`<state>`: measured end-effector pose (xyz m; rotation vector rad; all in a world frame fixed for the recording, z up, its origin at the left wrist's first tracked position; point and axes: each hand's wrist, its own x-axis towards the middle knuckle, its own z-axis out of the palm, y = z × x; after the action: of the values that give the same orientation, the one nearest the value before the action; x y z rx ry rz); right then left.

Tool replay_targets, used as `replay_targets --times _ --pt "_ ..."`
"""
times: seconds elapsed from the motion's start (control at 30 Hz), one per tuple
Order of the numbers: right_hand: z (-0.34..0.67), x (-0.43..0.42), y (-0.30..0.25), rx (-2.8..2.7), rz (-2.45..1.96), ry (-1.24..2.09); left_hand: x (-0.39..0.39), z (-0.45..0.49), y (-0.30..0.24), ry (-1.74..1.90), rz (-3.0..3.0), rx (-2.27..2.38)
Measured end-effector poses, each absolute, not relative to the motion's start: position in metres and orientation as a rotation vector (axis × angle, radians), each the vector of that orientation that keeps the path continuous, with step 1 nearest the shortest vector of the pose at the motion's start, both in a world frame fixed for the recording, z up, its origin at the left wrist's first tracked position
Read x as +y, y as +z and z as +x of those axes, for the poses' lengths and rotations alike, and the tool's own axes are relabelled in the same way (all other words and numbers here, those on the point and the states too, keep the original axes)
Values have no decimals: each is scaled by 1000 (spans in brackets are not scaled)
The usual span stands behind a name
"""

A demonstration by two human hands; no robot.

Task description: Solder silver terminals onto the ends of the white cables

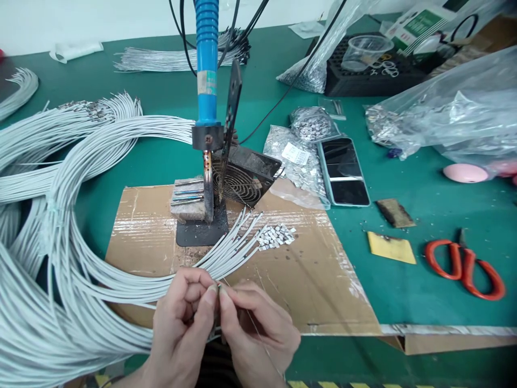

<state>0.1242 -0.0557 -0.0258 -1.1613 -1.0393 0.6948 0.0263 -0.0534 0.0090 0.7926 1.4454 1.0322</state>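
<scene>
My left hand [183,318] and my right hand [260,328] meet over the front of the cardboard sheet [315,291], thumbs and forefingers pinched together. What sits between the fingertips is tiny and mostly hidden. A thin strand [256,326] runs across my right hand. Just beyond the fingers, the loose ends of a bundle of white cables [230,250] fan out. Beside those ends lies a small pile of silvery metal pieces [277,236]. Above stands a blue-handled soldering iron [207,97], its tip pointing down next to a block with metal rods [188,199].
Coiled white cables [60,215] fill the left side. Behind the iron leans a fan with a round grille [238,180]. To the right are a phone [345,170], bags of metal parts [297,156], a yellow sponge [391,248] and red-handled cutters [464,267].
</scene>
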Motion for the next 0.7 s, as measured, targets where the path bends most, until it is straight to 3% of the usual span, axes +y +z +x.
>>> replay_targets --times 0.17,0.4,0.7 --pt "121 -55 -32 -1118 -1130 602 -47 27 13 1060 699 1387" --pt "157 -40 -22 -1139 -1142 1157 -33 24 20 1020 801 1489" --pt "170 -19 -12 -1692 -1002 958 -34 17 23 830 826 1446"
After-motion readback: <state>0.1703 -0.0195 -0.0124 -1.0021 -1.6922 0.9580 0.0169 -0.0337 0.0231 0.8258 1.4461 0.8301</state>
